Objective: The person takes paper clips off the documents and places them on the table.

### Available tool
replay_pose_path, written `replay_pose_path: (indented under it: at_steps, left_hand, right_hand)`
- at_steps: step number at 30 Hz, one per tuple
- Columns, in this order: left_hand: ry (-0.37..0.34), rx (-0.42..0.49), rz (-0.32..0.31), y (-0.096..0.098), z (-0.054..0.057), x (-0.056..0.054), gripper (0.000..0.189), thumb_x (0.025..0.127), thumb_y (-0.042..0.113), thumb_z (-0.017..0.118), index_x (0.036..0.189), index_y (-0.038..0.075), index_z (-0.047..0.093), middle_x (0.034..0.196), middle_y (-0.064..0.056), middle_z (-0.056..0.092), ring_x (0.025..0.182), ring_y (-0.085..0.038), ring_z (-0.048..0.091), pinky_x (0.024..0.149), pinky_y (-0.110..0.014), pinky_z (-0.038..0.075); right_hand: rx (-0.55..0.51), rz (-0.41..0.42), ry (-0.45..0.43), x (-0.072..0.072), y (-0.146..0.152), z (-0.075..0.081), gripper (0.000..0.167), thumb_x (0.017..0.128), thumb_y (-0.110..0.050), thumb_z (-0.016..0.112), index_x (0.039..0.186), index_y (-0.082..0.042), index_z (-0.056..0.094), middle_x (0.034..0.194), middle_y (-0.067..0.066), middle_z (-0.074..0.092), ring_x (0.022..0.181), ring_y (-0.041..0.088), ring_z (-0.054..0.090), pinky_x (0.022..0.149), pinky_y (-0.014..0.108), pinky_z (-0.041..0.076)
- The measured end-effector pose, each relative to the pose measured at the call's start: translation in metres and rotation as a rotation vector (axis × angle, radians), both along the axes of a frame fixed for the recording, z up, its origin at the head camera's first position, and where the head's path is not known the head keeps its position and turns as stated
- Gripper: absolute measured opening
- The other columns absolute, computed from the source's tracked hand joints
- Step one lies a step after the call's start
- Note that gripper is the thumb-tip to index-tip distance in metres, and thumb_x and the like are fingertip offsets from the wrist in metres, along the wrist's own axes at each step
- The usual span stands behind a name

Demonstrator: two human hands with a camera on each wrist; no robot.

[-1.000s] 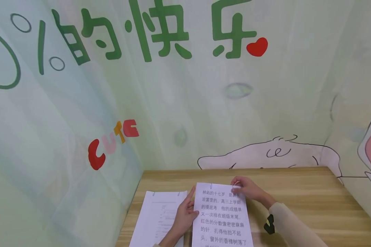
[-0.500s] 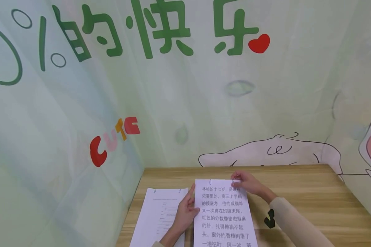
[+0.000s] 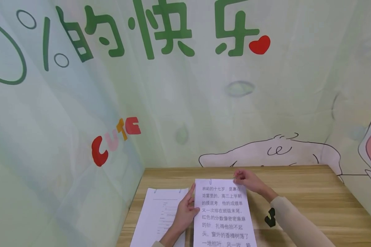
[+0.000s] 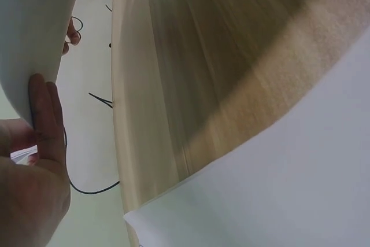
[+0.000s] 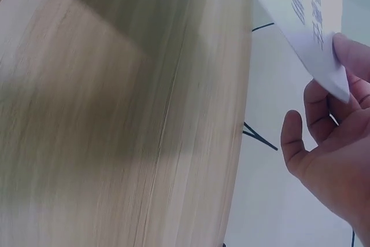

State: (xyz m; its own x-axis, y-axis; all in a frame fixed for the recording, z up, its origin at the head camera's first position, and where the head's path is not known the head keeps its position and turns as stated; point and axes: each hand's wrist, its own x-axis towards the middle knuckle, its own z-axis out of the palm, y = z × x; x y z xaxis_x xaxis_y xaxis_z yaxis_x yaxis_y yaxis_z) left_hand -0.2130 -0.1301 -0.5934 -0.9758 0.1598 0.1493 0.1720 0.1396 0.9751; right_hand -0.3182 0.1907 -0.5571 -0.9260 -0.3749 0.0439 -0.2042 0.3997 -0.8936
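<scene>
A stack of white printed sheets (image 3: 221, 219) is held up off the table, with large Chinese text on its front. My left hand (image 3: 185, 213) grips its left edge, thumb in front and fingers behind, as the left wrist view shows. At the top right corner my right hand (image 3: 250, 181) pinches a small paper clip, mostly hidden by the fingers. In the right wrist view the thumb of that right hand (image 5: 341, 148) lies against the sheets' corner (image 5: 324, 62). Another paper clip (image 3: 210, 181) sits on the top edge, left of centre.
A second stack of printed sheets (image 3: 148, 216) lies on the wooden table (image 3: 309, 199) at the left, with paper clips on its top edge. A printed backdrop (image 3: 179, 103) rises behind and at the left. A dark patch (image 3: 270, 218) hangs by the right sleeve.
My right hand has shifted slightly up and right at the corner. The right paper clip, earlier seen on the sheets' top edge, no longer shows there. My left hand keeps its grip.
</scene>
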Motion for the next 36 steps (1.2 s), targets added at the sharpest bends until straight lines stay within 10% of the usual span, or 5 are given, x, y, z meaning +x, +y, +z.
replay_pose_path:
  at_steps: [16,25,36]
  left_hand:
    - [-0.036,0.028,0.004,-0.002,0.001,0.006,0.100,0.082,-0.022,0.063,0.167,0.020,0.033,0.125,-0.028,0.069,0.084,-0.023,0.078,0.073,-0.029,0.065]
    - [-0.031,0.001,0.009,-0.004,0.001,0.003,0.101,0.083,-0.021,0.063,0.168,0.024,0.031,0.127,-0.026,0.070,0.083,-0.020,0.078,0.073,-0.030,0.065]
    - [-0.053,0.000,0.021,-0.008,0.000,0.003,0.101,0.083,-0.021,0.062,0.168,0.022,0.030,0.137,-0.028,0.066,0.085,-0.020,0.077,0.073,-0.030,0.065]
  right_hand:
    - [-0.018,-0.101,0.033,-0.004,0.011,0.001,0.020,0.100,-0.005,0.065,0.116,0.007,0.061,0.094,0.012,0.074,0.084,0.016,0.067,0.077,0.034,0.055]
    - [0.022,-0.132,0.035,-0.004,0.023,0.000,0.026,0.103,-0.012,0.067,0.123,0.004,0.064,0.083,0.005,0.071,0.085,0.041,0.067,0.076,0.040,0.056]
    - [0.038,-0.128,0.024,0.005,0.042,-0.011,0.025,0.100,-0.004,0.066,0.122,0.008,0.063,0.086,0.011,0.072,0.085,0.041,0.067,0.072,0.039,0.057]
